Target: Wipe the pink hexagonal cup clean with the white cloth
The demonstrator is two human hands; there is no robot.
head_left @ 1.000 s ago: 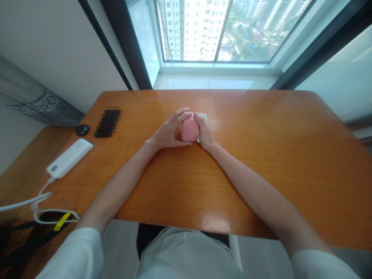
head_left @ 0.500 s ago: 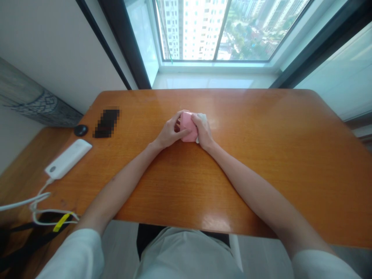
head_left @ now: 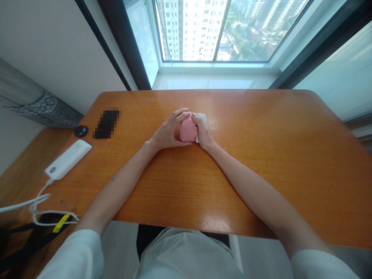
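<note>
A small pink rounded object [head_left: 188, 130] sits between my hands near the middle of the table; its exact kind is not clear. A whitish part [head_left: 202, 116] shows at its right side, mostly covered by my right hand [head_left: 204, 131]. That hand is closed around the right side, thumb on top. My left hand [head_left: 170, 131] spans the object from the left, its fingers along the far edge and its thumb stretched along the near edge. A gap shows between the left palm and the pink side.
The brown wooden table [head_left: 276, 155] reaches to the window sill [head_left: 209, 81]. On the left lie a pixelated dark item [head_left: 107, 124], a round black object [head_left: 80, 131] and a white power strip-like block [head_left: 69, 159] with a white cable [head_left: 37, 207]. A yellow tag [head_left: 61, 223] is nearby.
My left thumb has moved off the pink object's top to its near edge, and the left fingers have spread along the far edge. My right hand keeps its hold.
</note>
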